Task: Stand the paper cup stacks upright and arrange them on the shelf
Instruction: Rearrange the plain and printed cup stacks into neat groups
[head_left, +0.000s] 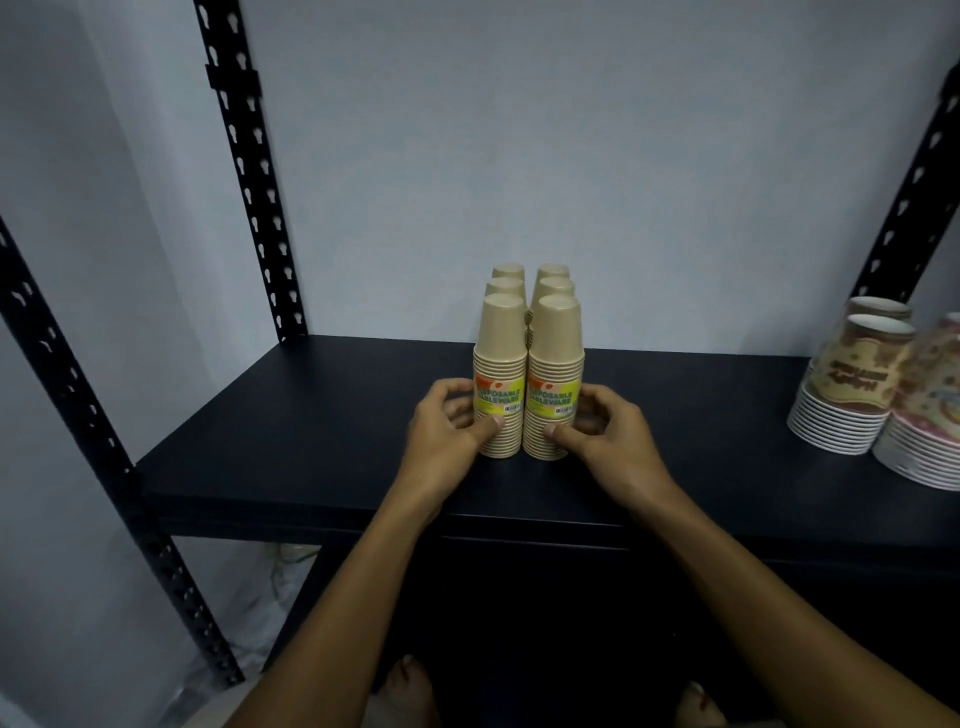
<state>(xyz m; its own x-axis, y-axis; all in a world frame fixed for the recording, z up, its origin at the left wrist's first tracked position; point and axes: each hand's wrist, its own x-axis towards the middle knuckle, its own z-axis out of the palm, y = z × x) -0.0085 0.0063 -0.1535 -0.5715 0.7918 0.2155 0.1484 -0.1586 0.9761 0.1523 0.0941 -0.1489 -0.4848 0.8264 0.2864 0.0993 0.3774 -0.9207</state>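
Six kraft paper cup stacks (529, 364) stand upright, mouths down, near the middle of the dark shelf (291, 447), set in two files of three that run back towards the wall. The front left stack (500, 384) and the front right stack (555, 384) touch along their sides, and each carries a yellow and green label reading "Disposable Tableware". The left hand (447, 431) has its grip clamped on the front left stack, thumb across the lower ribs at the front, fingers curled round the outer side. The right hand (602, 426) mirrors it on the front right stack, thumb on the front and fingers bent round the far side.

As far as can be judged, the task is close to done for this group: every stack in view stands upright and the block is tight and square. What seems left is a last nudge to line up the front pair, then letting go. Whether more stacks wait outside the view cannot be told.

These cups nest one inside another; nothing else shows in them.

Well apart, at the right end of the shelf, patterned cup stacks (857, 384) with white rims also stand mouths down, partly cut off by the picture's edge. Black perforated uprights (249, 171) frame the shelf against a pale wall (571, 130).
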